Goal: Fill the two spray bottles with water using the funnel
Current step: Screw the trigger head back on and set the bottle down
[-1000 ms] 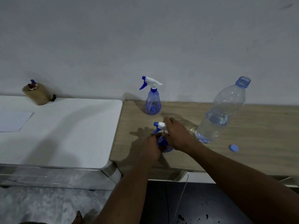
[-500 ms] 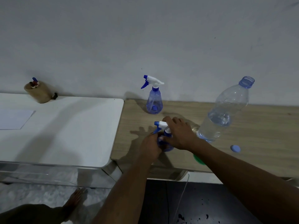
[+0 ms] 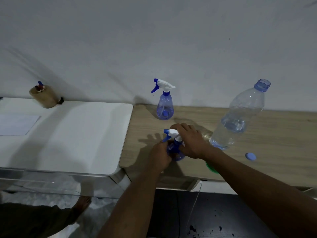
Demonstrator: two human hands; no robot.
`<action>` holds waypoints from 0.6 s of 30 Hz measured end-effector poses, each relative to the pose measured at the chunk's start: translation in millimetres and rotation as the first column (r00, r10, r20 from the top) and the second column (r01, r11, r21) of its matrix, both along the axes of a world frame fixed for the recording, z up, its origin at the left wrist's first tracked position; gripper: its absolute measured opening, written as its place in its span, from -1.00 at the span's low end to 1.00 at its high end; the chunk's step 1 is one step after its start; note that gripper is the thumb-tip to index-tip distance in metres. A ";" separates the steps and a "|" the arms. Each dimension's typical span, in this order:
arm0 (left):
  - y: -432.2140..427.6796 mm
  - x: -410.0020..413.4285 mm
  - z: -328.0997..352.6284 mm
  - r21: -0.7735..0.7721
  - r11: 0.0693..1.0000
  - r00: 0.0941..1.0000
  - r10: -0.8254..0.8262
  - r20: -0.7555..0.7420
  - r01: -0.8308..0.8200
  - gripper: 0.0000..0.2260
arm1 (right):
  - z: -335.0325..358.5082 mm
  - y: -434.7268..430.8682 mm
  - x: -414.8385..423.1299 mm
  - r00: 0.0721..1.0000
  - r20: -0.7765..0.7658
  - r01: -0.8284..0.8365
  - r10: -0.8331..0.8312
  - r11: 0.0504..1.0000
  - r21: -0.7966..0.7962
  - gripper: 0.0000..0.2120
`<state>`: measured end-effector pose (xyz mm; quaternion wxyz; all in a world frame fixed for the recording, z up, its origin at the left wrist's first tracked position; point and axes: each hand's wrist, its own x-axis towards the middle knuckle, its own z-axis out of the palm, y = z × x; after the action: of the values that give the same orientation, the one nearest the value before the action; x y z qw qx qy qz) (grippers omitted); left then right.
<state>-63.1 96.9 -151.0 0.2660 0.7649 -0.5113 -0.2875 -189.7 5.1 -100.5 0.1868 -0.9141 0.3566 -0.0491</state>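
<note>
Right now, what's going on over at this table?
A person's left-hand grip holds the near spray bottle by its body on the wooden table, while the right-hand grip clasps its sprayer head. Whether it is being screwed on or off, I cannot tell. The second spray bottle stands behind, sprayer on. The water bottle stands open, its cap beside it.

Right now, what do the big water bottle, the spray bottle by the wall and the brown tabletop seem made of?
Big water bottle: clear glossy plastic, probably thin; water shows through it. Spray bottle by the wall: translucent blue plastic body, opaque white-and-blue trigger head. Brown tabletop: wood or wood-look laminate, matte, with visible grain; I cannot tell which.
</note>
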 end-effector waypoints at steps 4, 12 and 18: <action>-0.2 -0.4 2.3 0.011 1.000 1.000 -0.004 0.014 0.004 -0.68 | 1.7 -0.1 0.3 0.999 -0.007 0.035 -0.036 0.997 -0.070 -0.42; -0.8 2.8 4.5 0.053 0.998 1.000 -0.015 -0.018 0.016 -0.60 | 2.3 -5.8 -1.0 1.000 0.027 -0.005 0.003 0.997 0.079 -0.34; -0.7 4.3 4.7 0.069 0.997 0.999 -0.029 -0.028 0.031 -0.58 | 2.7 -5.8 4.1 0.998 0.068 -0.006 -0.005 0.986 0.166 -0.43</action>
<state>-58.7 96.2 -146.3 0.2415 0.7621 -0.5089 -0.3193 -185.6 -0.7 -97.7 0.2747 -0.8931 0.3527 -0.0503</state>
